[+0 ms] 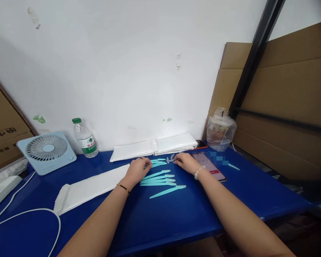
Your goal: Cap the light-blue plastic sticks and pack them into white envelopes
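Several teal eyebrow razors lie in a rough fan on the blue table, with tapered handles toward the left. My left hand is closed at the handle ends of the upper teal razors; whether one is pinched there is hidden by the fingers. Beside the upper razors lie a few small grey translucent pieces. My right hand has its thumb and fingertips together at the rightmost grey piece. One razor lies apart, nearest to me.
A white padded mailer lies left; more mailers are stacked by the wall. A phone lies by my right wrist, a bagged drink cup behind it. Left stand a blue fan, a water bottle and a white cable.
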A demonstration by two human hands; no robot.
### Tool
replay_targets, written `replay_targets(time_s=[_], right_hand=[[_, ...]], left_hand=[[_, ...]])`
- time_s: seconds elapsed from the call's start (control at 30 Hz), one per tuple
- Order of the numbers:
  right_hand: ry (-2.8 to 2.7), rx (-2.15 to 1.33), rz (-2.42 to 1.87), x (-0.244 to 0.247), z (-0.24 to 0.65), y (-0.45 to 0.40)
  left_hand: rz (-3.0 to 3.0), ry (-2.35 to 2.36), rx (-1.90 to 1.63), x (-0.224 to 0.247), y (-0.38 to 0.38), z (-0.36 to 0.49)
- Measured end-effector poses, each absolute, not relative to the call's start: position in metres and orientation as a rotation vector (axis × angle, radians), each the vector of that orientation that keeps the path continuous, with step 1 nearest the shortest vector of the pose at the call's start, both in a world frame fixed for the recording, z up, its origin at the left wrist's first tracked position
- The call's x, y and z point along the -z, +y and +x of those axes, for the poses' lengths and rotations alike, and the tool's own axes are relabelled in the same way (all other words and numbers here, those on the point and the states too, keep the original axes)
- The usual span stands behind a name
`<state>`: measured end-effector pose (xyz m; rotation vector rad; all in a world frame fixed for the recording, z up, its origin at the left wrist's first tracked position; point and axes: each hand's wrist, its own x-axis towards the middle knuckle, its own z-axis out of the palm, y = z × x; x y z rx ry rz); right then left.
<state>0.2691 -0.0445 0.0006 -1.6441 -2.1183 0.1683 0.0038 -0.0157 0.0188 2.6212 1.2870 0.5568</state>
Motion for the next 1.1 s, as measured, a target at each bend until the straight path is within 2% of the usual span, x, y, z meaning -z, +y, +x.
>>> replay_targets(time_s=[0.43,0.73,0.9,1.1], right_hand=[[-2.195,-0.08,-1.52,0.01,0.262,-0.043],[-2.064,-0.04,-1.613,0.009,0.257,-0.044],[-2.194,0.051,-1.56,0.008,0.242,-0.043],[-2.3,0.157,-1.745,0.002,0.232,-0.042]], left_hand=[[2.618,1.262,-0.46,-0.02,-0.019,0.006],[2.609,1.27,-0.425,-0.018,-0.018,0.007],[2.619,1.271,-0.431,-0.016,-0.017,0.008],[2.618,1.272,-0.421,-0.016,-0.018,0.008]])
